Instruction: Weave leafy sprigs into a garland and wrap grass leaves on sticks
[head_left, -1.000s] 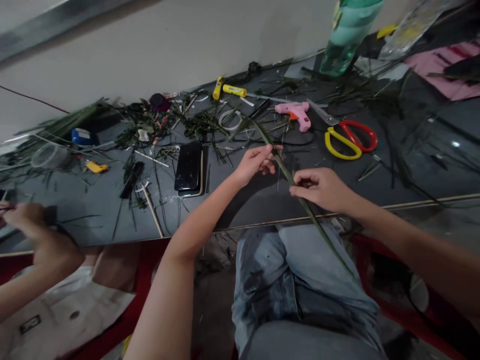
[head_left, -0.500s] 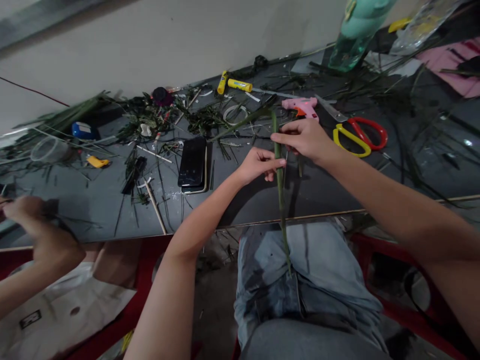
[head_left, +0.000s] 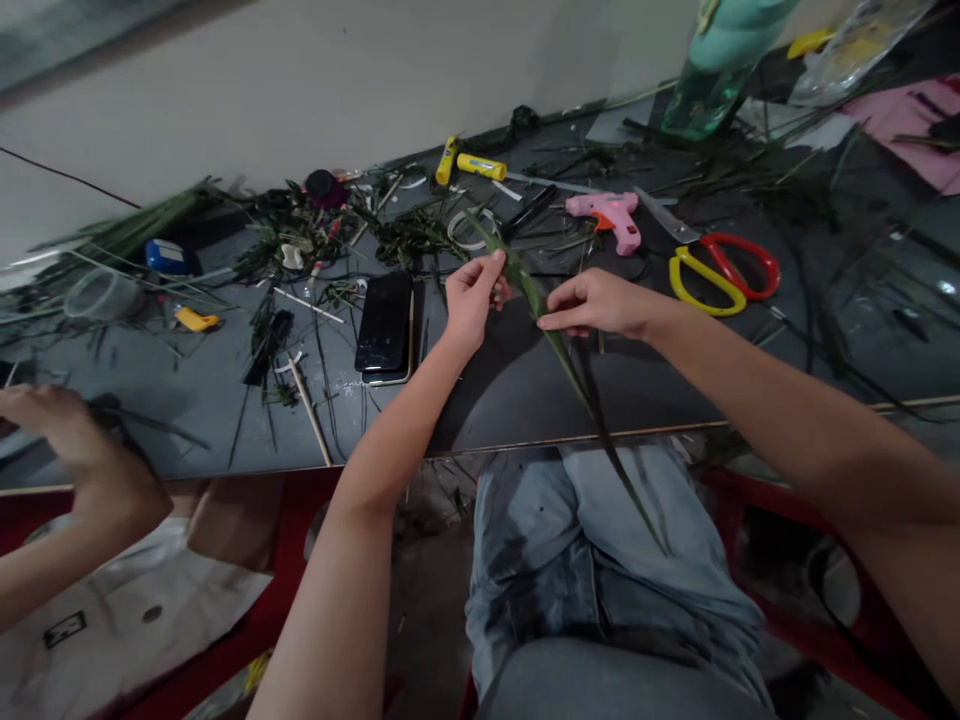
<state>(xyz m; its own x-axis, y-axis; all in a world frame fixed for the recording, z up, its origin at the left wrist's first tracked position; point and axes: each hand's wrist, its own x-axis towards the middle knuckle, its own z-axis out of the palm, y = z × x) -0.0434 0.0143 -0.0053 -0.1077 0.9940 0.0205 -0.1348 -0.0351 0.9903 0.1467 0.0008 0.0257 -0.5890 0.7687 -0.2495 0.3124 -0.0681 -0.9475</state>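
Note:
Both my hands hold one long green leaf strip above the dark table. My left hand pinches the strip near its upper end, fingers closed. Just to the right and a little lower, my right hand pinches the same strip. From there the strip runs down and to the right, past the table's front edge, and ends over my jeans.
A black phone lies left of my hands. A pink glue gun and red-and-yellow scissors lie behind them. Leaf scraps, sticks and yellow glue tubes litter the back. Another person's hand works at far left.
My left hand slid up the strip towards its top end. My right hand came down from above it to just right of it, and the strip swung from near upright to slanting down-right.

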